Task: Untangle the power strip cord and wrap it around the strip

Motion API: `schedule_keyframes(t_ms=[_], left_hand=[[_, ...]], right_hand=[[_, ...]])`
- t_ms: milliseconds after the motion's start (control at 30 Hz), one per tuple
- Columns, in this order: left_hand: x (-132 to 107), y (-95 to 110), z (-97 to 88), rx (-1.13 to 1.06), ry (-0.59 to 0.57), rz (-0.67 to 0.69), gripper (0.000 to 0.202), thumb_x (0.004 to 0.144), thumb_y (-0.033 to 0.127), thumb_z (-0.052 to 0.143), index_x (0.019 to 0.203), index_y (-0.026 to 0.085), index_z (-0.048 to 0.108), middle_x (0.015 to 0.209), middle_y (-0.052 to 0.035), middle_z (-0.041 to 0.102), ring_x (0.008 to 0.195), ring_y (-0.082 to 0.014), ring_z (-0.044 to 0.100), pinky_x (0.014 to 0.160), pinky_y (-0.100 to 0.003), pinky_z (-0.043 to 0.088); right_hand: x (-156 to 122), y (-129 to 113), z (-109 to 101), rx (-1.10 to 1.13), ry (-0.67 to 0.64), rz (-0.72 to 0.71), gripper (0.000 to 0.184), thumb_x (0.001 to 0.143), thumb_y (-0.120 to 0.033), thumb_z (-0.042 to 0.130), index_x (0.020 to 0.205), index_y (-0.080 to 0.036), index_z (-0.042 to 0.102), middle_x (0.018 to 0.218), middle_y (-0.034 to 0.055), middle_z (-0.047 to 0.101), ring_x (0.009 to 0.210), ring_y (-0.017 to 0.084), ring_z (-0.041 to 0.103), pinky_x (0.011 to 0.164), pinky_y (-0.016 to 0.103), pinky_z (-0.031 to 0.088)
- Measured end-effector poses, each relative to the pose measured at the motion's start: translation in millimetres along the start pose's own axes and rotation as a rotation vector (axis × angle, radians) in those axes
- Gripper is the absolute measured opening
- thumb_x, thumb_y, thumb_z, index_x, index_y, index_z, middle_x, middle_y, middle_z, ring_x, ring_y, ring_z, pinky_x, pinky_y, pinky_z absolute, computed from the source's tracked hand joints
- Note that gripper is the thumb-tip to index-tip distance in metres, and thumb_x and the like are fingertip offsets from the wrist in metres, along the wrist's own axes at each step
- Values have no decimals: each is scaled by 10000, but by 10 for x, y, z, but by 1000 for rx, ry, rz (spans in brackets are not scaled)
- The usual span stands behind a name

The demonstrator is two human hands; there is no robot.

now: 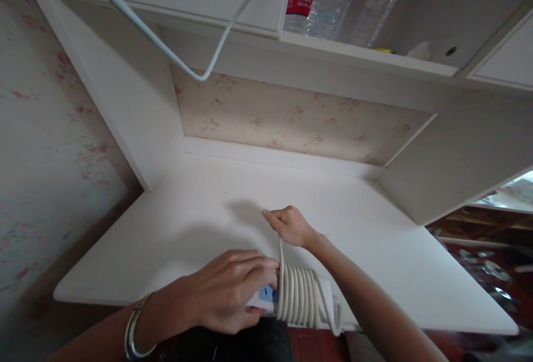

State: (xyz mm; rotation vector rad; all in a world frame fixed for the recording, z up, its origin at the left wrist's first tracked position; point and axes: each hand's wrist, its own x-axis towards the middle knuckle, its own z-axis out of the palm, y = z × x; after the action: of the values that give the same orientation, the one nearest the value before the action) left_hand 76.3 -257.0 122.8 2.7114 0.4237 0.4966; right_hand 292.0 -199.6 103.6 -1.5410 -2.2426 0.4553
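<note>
A white power strip (268,302) with a blue socket face lies across the front edge of the white desk. Its cream cord (297,295) is wound round the strip in several close turns, with a loose loop at the right end. My left hand (239,290) grips the strip's left end, fingers over the top and thumb below. Above the coil, my right hand (291,226) is closed on the cord, which runs taut down to the turns. A metal bangle (132,328) sits on my left wrist.
The white desk (200,195) has side panels left and right. Overhead, a shelf (375,56) carries several plastic bottles (328,1). A pale cable (200,76) hangs in a bend at upper left. Floral wallpaper (83,145) covers the left wall.
</note>
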Motion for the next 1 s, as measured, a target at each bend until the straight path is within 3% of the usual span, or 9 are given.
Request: schedule_keyframes(t_ms=[133,233,333,467,567,633,733,833,1000], left_hand=[[-37,-52,-49,-4,56,-86,384,721,185,617,1089,208,507,1124,-56,633,1016,-202,601,878,-315,488],[-41,-132,-46,9,147,-192,477,710,175,626,1165,216,490,1116,-48,637,1013,-195,607,883,-315,499],[-20,-230,-26,32,278,-300,565,713,200,648,1244,224,456,1138,-47,630,1016,-190,611,895,-316,505],[64,-349,78,70,459,-352,587,744,233,648,1292,207,440,1200,-83,601,1082,-214,587,949,-341,490],[165,-397,235,60,532,-391,527,767,220,624,1272,218,473,1186,-84,601,1084,-221,587,954,-354,490],[237,-412,356,49,572,-446,505,779,202,607,1266,222,475,1159,-82,604,1058,-217,597,937,-355,498],[328,-430,530,60,601,-519,494,786,185,596,1262,215,467,1128,-83,599,1048,-222,591,927,-364,496],[372,-453,684,83,586,-565,479,806,184,578,1268,209,450,1113,-87,591,1048,-234,581,918,-382,493],[342,-479,929,133,554,-592,525,829,182,554,1323,200,381,1162,-111,562,1088,-252,557,928,-407,486]], right_hand=[[-107,104,174,147,-13,89,593,970,-520,234,610,-195,575,553,-8,570,545,124,547,590,239,372],[-240,193,209,270,-50,108,451,946,-476,342,728,-193,617,634,25,623,609,160,583,609,271,415],[-409,235,218,417,-140,79,292,878,-428,488,826,-181,635,767,71,669,673,180,611,597,279,450],[-603,207,269,672,-232,143,317,913,-428,434,881,-171,617,745,46,656,622,147,606,561,255,445],[-683,163,333,1011,-168,223,287,891,-448,499,989,-187,565,906,53,670,658,133,621,634,272,456],[-715,129,377,1126,-109,263,270,862,-443,552,948,-187,548,929,56,671,644,135,623,661,292,458],[-758,74,424,1174,-69,294,280,842,-449,577,865,-171,575,891,63,675,656,158,624,701,321,459],[-810,50,444,1167,-9,258,373,897,-490,471,855,-150,618,875,89,673,721,185,619,779,359,448],[-868,96,510,1247,146,128,506,841,-621,480,1071,-184,587,911,86,612,762,201,560,731,356,446]])
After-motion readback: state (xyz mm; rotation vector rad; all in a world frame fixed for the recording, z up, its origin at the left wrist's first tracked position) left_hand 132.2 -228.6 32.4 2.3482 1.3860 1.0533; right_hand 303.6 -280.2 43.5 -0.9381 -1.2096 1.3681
